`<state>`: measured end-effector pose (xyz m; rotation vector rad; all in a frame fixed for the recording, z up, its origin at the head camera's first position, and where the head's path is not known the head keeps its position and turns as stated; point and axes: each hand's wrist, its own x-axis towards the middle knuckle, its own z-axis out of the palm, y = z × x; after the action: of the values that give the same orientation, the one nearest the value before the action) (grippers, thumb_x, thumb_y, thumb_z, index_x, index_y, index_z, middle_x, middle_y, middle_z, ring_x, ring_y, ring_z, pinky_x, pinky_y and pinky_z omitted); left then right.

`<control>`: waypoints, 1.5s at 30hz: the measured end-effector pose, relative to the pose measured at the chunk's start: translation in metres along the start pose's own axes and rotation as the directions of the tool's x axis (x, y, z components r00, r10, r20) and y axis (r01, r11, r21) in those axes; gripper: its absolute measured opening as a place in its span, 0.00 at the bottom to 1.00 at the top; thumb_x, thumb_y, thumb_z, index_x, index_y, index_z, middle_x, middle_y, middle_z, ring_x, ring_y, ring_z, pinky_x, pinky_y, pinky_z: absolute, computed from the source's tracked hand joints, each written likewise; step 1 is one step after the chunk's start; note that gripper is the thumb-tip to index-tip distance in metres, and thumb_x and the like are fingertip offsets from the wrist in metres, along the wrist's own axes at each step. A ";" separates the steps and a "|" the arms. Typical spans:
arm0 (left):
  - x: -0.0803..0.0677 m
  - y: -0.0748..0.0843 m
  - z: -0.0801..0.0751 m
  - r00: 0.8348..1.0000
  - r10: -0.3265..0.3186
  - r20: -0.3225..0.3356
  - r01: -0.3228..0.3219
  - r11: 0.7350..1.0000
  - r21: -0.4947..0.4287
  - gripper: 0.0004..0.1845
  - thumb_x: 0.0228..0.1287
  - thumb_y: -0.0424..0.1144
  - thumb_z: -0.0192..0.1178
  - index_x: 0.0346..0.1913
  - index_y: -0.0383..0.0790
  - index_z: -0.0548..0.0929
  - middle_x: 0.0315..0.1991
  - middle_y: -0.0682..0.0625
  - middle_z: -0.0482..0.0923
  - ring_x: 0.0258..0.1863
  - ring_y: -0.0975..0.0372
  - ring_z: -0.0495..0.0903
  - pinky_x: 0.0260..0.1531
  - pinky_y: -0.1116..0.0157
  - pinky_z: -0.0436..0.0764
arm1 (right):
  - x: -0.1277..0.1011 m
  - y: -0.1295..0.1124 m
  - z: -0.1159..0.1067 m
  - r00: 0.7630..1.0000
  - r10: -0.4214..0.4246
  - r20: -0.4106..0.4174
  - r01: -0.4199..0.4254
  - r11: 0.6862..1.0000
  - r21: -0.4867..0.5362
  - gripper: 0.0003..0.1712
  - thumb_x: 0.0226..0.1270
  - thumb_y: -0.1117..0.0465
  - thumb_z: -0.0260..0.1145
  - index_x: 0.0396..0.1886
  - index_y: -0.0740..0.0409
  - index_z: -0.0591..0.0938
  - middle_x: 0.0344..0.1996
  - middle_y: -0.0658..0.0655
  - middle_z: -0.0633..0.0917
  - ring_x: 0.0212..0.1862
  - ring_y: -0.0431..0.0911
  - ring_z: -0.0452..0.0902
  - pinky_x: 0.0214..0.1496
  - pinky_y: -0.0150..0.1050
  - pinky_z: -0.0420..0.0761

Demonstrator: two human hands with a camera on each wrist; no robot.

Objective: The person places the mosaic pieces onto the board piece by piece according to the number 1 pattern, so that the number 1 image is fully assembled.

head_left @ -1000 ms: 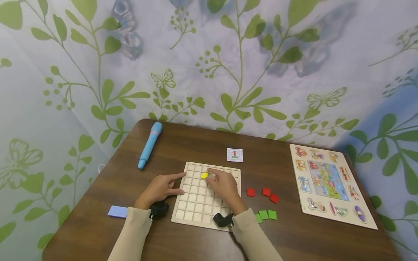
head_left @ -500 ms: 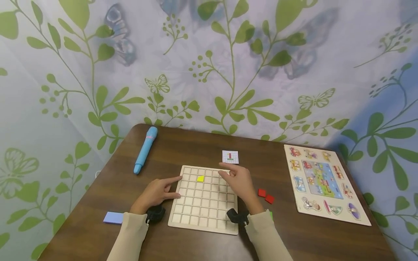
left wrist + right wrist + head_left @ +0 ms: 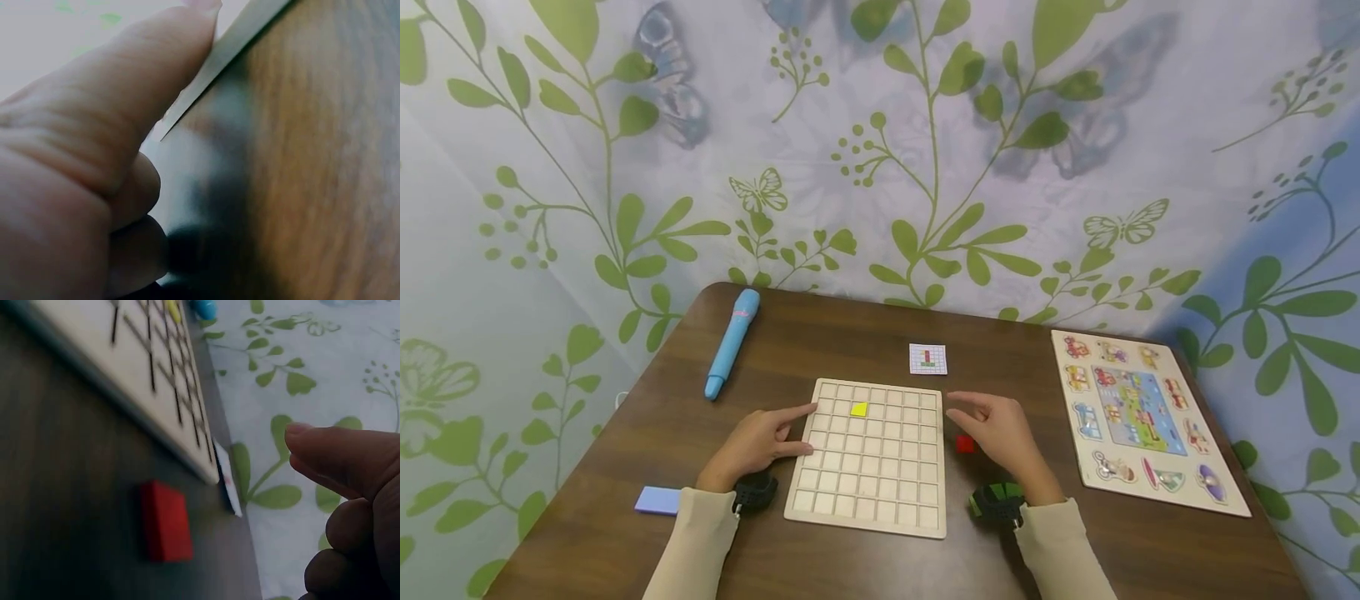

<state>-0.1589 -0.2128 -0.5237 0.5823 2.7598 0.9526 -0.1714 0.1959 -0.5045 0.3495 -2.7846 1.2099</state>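
Observation:
A pale wooden grid board (image 3: 868, 492) lies on the brown table (image 3: 850, 325), with one yellow tile (image 3: 859, 409) set in its second row. My left hand (image 3: 805, 427) rests at the board's left edge (image 3: 240, 34), index finger and thumb stretched against it. My right hand (image 3: 958, 407) hovers just right of the board, fingers relaxed, holding nothing. A red tile (image 3: 965, 445) lies under its fingers; the right wrist view shows that red tile (image 3: 165, 520) beside the board's corner (image 3: 125, 369). The other loose tiles are hidden by the hand.
A small pattern card (image 3: 928, 359) lies behind the board. A blue pen (image 3: 730, 342) sits at the back left, a light-blue block (image 3: 657, 500) at the front left. A picture puzzle board (image 3: 1142, 417) fills the right side. Leaf-patterned cloth surrounds the table.
My right hand has let go of the yellow tile, left it in the grid, and moved right off the board to above the red tiles. The left hand stayed put.

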 end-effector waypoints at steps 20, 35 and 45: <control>0.000 0.001 0.004 1.000 -0.013 0.008 0.013 1.000 -0.007 0.38 0.60 0.56 0.72 0.73 0.50 0.75 0.15 0.61 0.59 0.16 0.70 0.54 0.19 0.70 0.59 | -0.026 0.037 -0.015 0.981 0.052 0.189 -0.021 0.986 -0.166 0.19 0.60 0.49 0.79 0.49 0.49 0.91 0.12 0.43 0.65 0.18 0.37 0.57 0.22 0.34 0.60; -0.002 -0.003 0.005 1.000 -0.018 0.014 0.018 1.000 -0.018 0.38 0.60 0.57 0.71 0.73 0.52 0.75 0.15 0.61 0.58 0.16 0.69 0.53 0.19 0.69 0.59 | -0.034 0.040 -0.014 0.976 0.112 0.186 -0.078 0.980 -0.184 0.22 0.59 0.48 0.79 0.52 0.48 0.91 0.12 0.44 0.66 0.19 0.38 0.58 0.23 0.34 0.59; -0.002 -0.001 0.004 1.000 0.003 0.006 -0.003 1.000 -0.020 0.38 0.61 0.56 0.71 0.73 0.50 0.75 0.15 0.61 0.59 0.16 0.69 0.53 0.19 0.69 0.59 | -0.034 0.039 -0.014 0.976 0.129 0.178 -0.093 0.976 -0.197 0.20 0.59 0.47 0.79 0.50 0.46 0.91 0.13 0.45 0.65 0.20 0.40 0.60 0.23 0.35 0.59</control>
<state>-0.1560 -0.2122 -0.5272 0.5854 2.7415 0.9758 -0.1479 0.2376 -0.5287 0.3111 -3.0904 0.9681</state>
